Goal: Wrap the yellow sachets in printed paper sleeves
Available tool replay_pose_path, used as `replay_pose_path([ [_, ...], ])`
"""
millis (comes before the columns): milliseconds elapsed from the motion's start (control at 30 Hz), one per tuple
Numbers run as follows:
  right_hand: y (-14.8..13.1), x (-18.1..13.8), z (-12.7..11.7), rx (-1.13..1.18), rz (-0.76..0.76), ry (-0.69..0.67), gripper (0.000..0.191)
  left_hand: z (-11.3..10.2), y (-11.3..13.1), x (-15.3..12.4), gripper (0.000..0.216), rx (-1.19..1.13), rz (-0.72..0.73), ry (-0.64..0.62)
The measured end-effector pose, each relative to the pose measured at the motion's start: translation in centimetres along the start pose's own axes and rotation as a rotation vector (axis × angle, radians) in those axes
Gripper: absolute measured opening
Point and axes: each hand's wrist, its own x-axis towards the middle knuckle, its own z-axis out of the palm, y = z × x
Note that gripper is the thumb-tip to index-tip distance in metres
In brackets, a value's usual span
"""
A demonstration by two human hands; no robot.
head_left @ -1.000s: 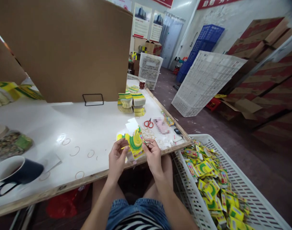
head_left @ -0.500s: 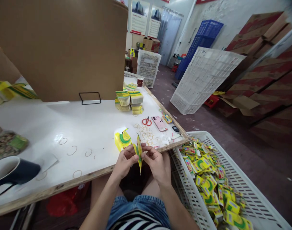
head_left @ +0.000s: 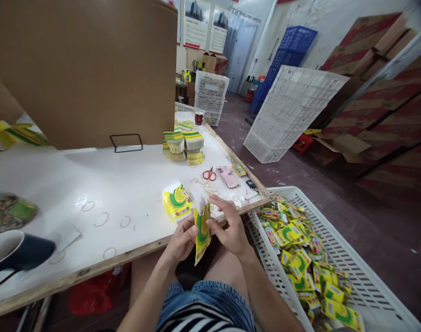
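Note:
Over the table's front edge, my left hand (head_left: 183, 239) pinches a small yellow-and-green printed packet (head_left: 202, 228) by its left side. The packet is upright and slightly tilted, with a whitish blurred part at its top. My right hand (head_left: 229, 228) is closed on the packet's right side, thumb against it and fingers curved behind the upper edge. Just beyond my left hand, a pile of similar yellow-and-green packets (head_left: 177, 201) lies on the white table (head_left: 127, 184). Rubber bands (head_left: 210, 186) are scattered behind my right hand.
Right of the table stands a white crate (head_left: 338, 230) with many yellow packets. Red-handled scissors (head_left: 209, 174), a pink phone (head_left: 228, 177) and bundled packets (head_left: 184, 145) lie further back. A dark mug (head_left: 31, 251) is at left, a cardboard panel (head_left: 93, 69) behind.
The packet has turned from edge-on to showing its printed face, and a whitish part now shows at its top. My right hand has risen and its fingers have spread slightly.

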Motion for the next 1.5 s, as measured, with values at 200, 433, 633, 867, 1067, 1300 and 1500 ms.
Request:
replay_pose_path([
  [200,0.0,0.5,0.0,0.049,-0.036,-0.150,0.027,-0.5,-0.4,-0.4,0.045,-0.029,-0.013,0.087],
  [433,-0.2,0.8,-0.3,0.056,-0.042,-0.168,0.011,-0.8,-0.1,-0.2,0.048,0.111,-0.023,0.095],
  [633,0.6,0.6,-0.3,-0.033,-0.055,-0.213,0.018,-0.7,0.0,0.0,0.046,0.078,-0.051,0.080],
  [867,0.9,0.0,0.0,0.046,0.032,0.041,0.027,-0.9,-0.3,0.4,0.040,0.094,-0.016,0.160],
  [1067,1.8,-1.7,1.7,0.231,0.380,0.020,0.023,-0.7,-1.4,0.7,0.046,0.360,0.102,0.256],
  [1300,3.6,-2.4,1.5,0.446,0.391,0.100,0.045,-0.3,-0.7,0.0,0.063,0.534,0.117,0.125],
  [1500,3.6,-1.9,-0.9,0.441,0.321,-0.134,0.025,-1.0,0.1,-0.3,0.050,0.391,0.026,-0.081],
])
